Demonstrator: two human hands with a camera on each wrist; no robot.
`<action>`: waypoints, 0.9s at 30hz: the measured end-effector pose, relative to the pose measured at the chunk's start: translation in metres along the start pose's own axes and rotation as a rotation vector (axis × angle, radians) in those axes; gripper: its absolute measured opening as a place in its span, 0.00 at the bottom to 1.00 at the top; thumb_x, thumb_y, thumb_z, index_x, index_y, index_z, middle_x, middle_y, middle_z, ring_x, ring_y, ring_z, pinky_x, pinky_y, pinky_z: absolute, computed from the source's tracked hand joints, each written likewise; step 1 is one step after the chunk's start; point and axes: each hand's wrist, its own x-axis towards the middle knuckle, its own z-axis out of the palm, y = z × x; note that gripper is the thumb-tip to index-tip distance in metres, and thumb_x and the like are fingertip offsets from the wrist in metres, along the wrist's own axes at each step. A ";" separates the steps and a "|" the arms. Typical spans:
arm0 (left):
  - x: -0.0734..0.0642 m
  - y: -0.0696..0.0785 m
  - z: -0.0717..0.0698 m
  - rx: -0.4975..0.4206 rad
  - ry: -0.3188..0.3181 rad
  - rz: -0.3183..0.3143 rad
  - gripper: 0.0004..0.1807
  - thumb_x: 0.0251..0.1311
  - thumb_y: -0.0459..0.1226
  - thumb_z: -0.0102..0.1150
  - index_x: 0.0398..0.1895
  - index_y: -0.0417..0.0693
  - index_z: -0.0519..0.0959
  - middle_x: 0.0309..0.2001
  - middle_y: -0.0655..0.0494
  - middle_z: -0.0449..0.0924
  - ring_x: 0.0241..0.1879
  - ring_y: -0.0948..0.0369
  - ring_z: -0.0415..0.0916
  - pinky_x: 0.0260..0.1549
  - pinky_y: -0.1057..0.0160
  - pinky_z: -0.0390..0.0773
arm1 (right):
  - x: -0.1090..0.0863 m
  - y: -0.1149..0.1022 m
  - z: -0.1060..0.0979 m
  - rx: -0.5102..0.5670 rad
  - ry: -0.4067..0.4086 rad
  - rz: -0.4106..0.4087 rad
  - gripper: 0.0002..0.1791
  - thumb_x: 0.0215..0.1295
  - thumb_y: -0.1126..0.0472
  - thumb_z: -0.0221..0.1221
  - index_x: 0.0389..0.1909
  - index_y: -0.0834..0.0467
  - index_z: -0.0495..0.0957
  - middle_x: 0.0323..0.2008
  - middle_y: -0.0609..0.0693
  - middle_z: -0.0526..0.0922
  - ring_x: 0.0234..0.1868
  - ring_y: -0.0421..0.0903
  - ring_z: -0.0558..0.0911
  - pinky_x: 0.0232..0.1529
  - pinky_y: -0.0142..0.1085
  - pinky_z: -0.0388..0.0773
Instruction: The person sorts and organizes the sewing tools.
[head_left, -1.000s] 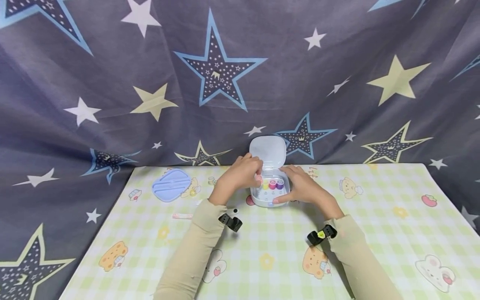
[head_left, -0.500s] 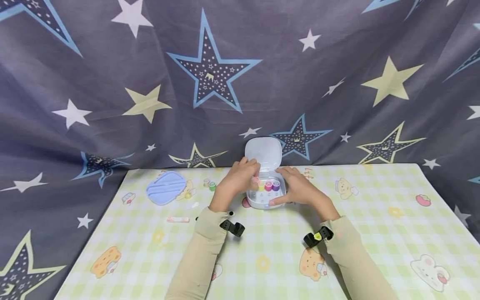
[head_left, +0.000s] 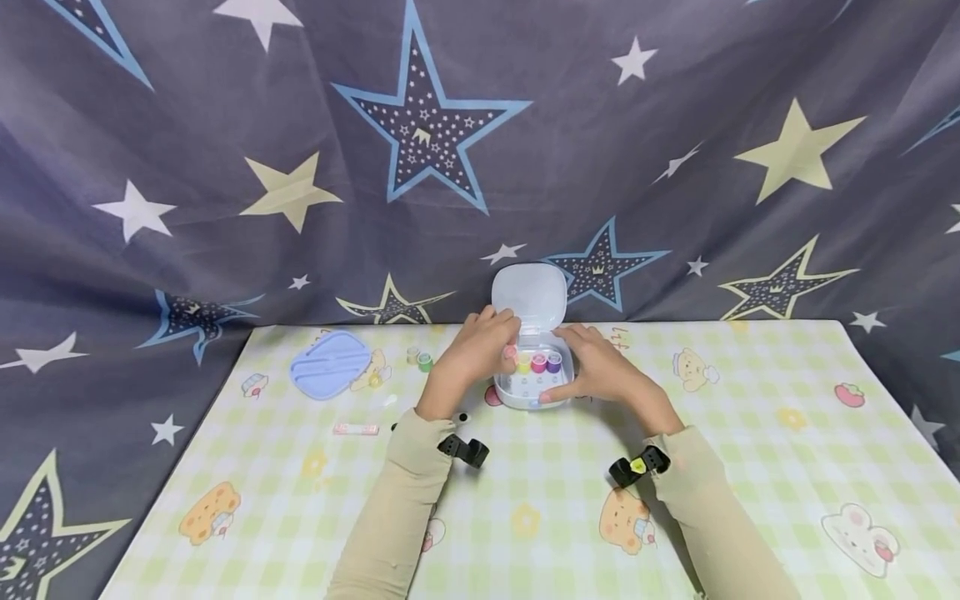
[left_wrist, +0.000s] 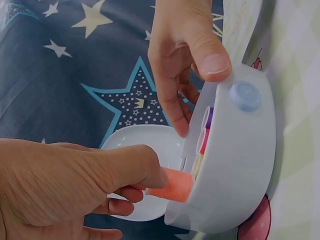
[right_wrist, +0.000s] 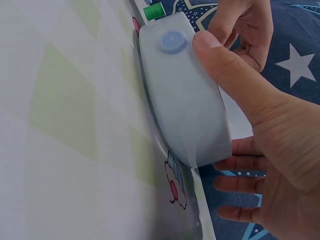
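A white sewing box [head_left: 517,402] with its lid [head_left: 529,296] raised stands near the table's back edge. Inside, a yellow spool of thread [head_left: 523,363], a pink spool [head_left: 538,363] and a purple spool [head_left: 553,362] stand in a row. My left hand [head_left: 478,348] pinches an orange spool [left_wrist: 175,185] between thumb and fingers, at the row's left end. In the left wrist view its lower end is down inside the rim. My right hand [head_left: 600,367] grips the box's right side, its thumb on the front rim near the blue latch [left_wrist: 245,96].
To the left lies a blue tray [head_left: 330,365] with grooves. Between it and my left hand stand a green spool [head_left: 425,362] and a pale spool [head_left: 412,356]. A pink and white packet [head_left: 356,429] and a small black round piece [head_left: 462,417] lie nearer the front.
My left forearm has swung slightly to the right, uncovering the green spool and more of the packet. Both hands keep their places at the box, and the head view has shifted slightly.
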 end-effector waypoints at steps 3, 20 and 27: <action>0.001 0.001 -0.001 0.008 0.000 0.006 0.14 0.54 0.35 0.70 0.39 0.47 0.75 0.41 0.54 0.75 0.46 0.52 0.67 0.50 0.51 0.71 | 0.001 0.000 -0.001 -0.004 0.003 -0.004 0.61 0.40 0.40 0.80 0.70 0.70 0.65 0.67 0.66 0.72 0.68 0.64 0.71 0.71 0.58 0.66; 0.000 0.005 0.001 0.047 -0.049 -0.040 0.17 0.54 0.38 0.73 0.44 0.46 0.78 0.45 0.53 0.77 0.51 0.51 0.69 0.55 0.49 0.70 | 0.001 0.001 0.000 0.005 0.003 0.005 0.62 0.39 0.39 0.80 0.71 0.69 0.65 0.68 0.65 0.72 0.68 0.63 0.71 0.71 0.57 0.66; 0.001 0.006 0.006 0.072 -0.029 -0.021 0.16 0.53 0.38 0.73 0.44 0.45 0.79 0.45 0.53 0.78 0.52 0.51 0.70 0.56 0.49 0.70 | 0.000 0.000 0.001 0.009 0.003 0.005 0.62 0.40 0.40 0.80 0.71 0.70 0.65 0.68 0.66 0.72 0.68 0.63 0.70 0.71 0.57 0.65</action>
